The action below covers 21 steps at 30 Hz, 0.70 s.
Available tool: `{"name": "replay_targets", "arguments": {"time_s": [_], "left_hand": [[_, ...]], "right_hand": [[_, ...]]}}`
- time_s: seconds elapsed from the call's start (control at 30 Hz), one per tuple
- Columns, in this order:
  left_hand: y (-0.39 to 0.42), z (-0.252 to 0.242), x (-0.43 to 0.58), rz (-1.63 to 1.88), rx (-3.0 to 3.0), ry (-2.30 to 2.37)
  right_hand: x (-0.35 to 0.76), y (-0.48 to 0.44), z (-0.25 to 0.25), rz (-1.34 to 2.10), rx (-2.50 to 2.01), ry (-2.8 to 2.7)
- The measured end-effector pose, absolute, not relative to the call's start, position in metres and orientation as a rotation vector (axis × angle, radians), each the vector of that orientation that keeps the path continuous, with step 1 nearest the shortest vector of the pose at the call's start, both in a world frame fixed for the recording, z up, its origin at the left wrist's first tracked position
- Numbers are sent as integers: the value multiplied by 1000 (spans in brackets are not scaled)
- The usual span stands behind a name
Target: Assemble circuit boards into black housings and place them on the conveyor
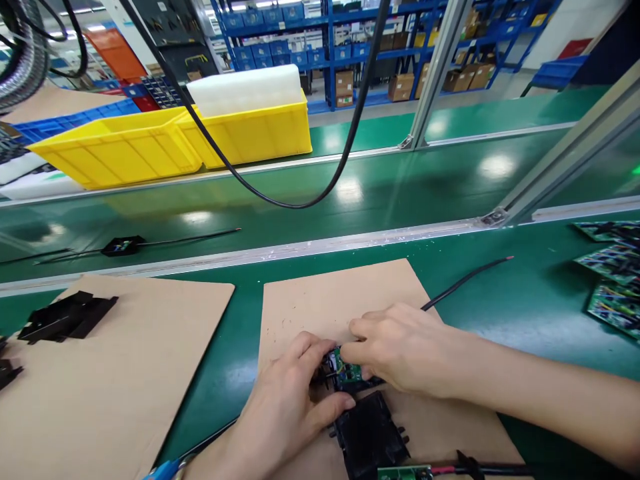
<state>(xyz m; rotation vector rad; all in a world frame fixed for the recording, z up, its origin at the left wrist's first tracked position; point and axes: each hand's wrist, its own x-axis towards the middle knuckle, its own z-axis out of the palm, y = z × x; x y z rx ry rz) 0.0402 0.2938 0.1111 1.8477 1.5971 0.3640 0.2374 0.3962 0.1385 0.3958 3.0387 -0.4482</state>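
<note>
A small green circuit board sits in a black plastic case on the cardboard sheet in front of me. My left hand grips the case's left side, fingers beyond it and thumb on the near side. From the right, my right hand bends its fingers down onto the board, partly covering it. A black cable runs out behind my right hand, and another black cable passes by my left wrist. Just below lies the open black case half. Another green board with red and black wires shows at the bottom edge.
A second cardboard sheet on the left carries black plastic parts. Several circuit boards are stacked at right. Beyond the metal rail, a black cased unit lies on the green belt. Yellow bins stand behind; a black cable hangs overhead.
</note>
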Motion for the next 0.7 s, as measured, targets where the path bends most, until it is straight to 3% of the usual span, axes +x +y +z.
{"name": "replay_targets", "arguments": {"time_s": [0.33, 0.7], "left_hand": [[277, 100, 42, 413, 1879, 1580], [276, 102, 39, 434, 1932, 1556]], "right_hand": [[240, 376, 129, -368, 534, 3075], [241, 370, 113, -575, 613, 3108]]}}
